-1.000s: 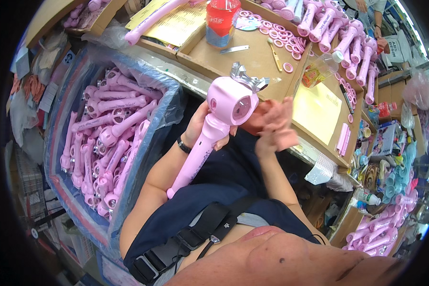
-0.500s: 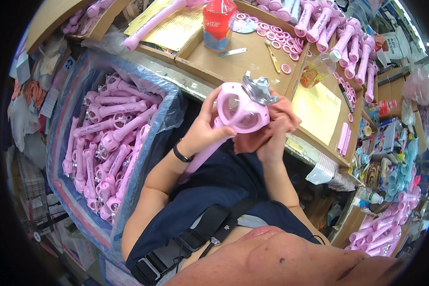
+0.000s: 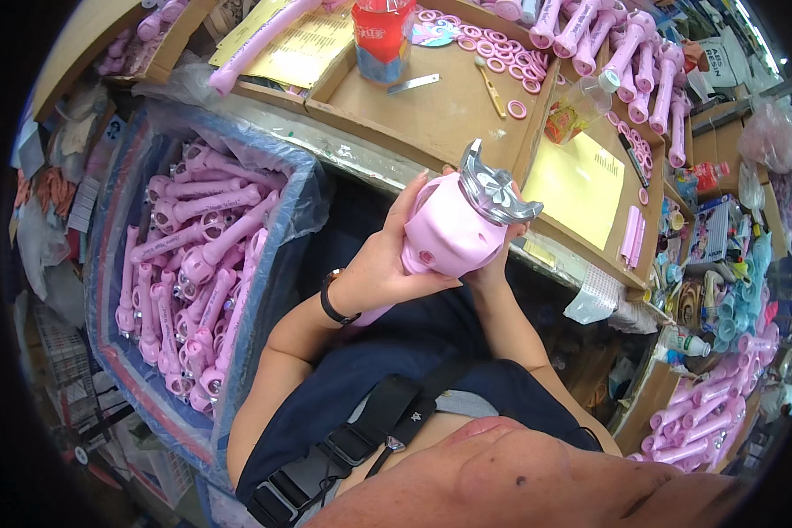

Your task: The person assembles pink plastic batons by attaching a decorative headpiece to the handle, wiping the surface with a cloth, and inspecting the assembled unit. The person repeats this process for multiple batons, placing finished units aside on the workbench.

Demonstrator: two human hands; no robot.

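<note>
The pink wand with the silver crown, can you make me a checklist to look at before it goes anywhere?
1. Left hand holding the pink wand: ok, it is wrapped around the head.
2. Right hand gripping well: cannot tell, it is mostly hidden behind the wand's head.
3. Silver crown in its place: ok, it sits on top of the head.
4. Crown stuck on tight: cannot tell just by looking.
5. Whole handle showing: not ok, the left hand and wrist cover most of it.
6. Blue bin open at the top: ok, other wands show inside.
</note>
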